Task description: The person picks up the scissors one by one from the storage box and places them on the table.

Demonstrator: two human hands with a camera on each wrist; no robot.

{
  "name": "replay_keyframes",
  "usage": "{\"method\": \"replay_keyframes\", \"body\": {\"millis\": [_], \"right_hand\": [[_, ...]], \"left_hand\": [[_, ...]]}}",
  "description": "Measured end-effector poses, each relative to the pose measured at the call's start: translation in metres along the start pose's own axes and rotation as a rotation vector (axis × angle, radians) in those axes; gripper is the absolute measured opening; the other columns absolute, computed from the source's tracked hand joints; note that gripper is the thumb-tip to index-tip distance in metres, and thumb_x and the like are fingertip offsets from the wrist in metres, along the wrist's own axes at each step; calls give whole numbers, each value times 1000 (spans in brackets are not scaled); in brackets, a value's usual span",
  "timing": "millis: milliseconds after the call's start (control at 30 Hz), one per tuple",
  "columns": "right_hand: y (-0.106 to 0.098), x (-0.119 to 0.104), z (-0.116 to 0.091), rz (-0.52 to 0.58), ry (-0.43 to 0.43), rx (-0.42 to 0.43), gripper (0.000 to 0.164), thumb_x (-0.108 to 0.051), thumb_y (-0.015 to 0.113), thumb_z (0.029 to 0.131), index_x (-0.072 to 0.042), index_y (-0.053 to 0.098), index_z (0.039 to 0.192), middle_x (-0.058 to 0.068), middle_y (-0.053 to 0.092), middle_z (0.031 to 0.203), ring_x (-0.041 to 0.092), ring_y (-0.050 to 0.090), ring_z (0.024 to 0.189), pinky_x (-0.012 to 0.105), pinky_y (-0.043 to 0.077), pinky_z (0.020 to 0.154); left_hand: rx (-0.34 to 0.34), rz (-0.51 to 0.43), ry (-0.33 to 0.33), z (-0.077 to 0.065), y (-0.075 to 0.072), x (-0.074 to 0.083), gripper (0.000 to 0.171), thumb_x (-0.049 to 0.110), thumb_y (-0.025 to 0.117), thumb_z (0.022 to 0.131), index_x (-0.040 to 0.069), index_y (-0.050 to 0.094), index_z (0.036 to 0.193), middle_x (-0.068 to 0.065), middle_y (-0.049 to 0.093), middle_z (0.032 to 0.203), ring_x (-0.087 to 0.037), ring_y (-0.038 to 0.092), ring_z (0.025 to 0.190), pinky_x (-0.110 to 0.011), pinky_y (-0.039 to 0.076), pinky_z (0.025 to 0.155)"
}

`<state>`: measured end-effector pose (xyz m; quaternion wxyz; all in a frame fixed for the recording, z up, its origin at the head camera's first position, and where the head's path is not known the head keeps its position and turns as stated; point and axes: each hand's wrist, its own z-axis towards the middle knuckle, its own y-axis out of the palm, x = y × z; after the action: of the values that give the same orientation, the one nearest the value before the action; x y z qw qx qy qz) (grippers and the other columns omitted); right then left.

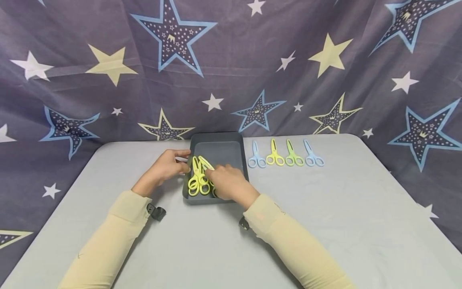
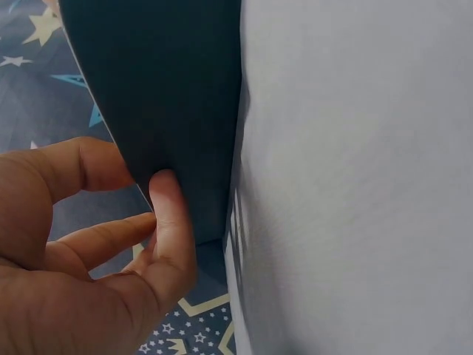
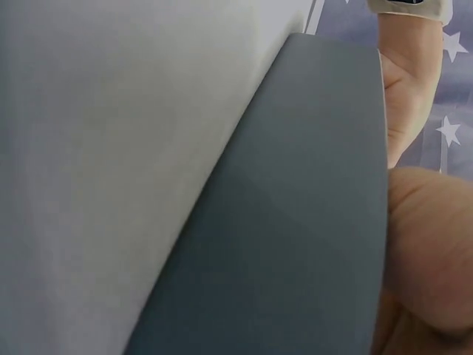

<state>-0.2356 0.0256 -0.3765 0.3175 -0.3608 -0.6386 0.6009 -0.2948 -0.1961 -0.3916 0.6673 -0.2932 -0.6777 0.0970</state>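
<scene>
My left hand [image 1: 167, 166] pinches the left wall of a dark grey tray [image 1: 216, 137]. In the left wrist view, the thumb of that hand [image 2: 96, 251] presses the outer face of the tray wall [image 2: 162, 81], while other fingers reach behind the rim. Several yellow scissors [image 1: 195, 176] lie bunched in the tray's near left part, blades pointing away from me. Over that bunch, my right hand [image 1: 231, 182] reaches down into the tray, its fingertips at a slanted pair of yellow scissors [image 1: 204, 161]. The back of the hand hides its other fingers; I cannot tell whether they grip.
Right of the tray, four scissors form a row: blue scissors [image 1: 256, 155], yellow scissors [image 1: 274, 153], green scissors [image 1: 293, 154] and another blue pair [image 1: 312, 154]. A star-patterned cloth [image 1: 231, 72] hangs behind the pale table [image 1: 202, 245].
</scene>
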Motion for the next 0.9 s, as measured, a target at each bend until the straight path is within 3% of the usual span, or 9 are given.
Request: {"method": "replay_keyframes", "body": {"millis": [267, 600, 900], "right_hand": [[-1, 2, 0, 3, 19, 4, 38, -8, 72, 89, -10, 64, 126, 8, 70, 116, 29, 65, 99, 43, 60, 75], [-4, 7, -1, -22, 2, 61, 37, -10, 74, 88, -13, 66, 124, 8, 71, 109, 30, 65, 92, 43, 59, 68], [-11, 12, -5, -46, 10, 106, 48, -25, 81, 84, -15, 65, 128, 8, 68, 106, 29, 62, 89, 42, 57, 65]], "left_hand": [[3, -10, 10, 1, 0, -2, 73, -4, 63, 78, -5, 47, 150, -26, 57, 141, -26, 65, 102, -31, 62, 80], [3, -5, 20, 1, 1, -1, 73, -4, 63, 78, -5, 47, 150, -26, 56, 142, -26, 65, 103, -28, 61, 78], [5, -13, 16, 1, 1, -1, 74, -5, 63, 78, -5, 46, 150, -26, 55, 144, -28, 65, 104, -28, 61, 79]]}}
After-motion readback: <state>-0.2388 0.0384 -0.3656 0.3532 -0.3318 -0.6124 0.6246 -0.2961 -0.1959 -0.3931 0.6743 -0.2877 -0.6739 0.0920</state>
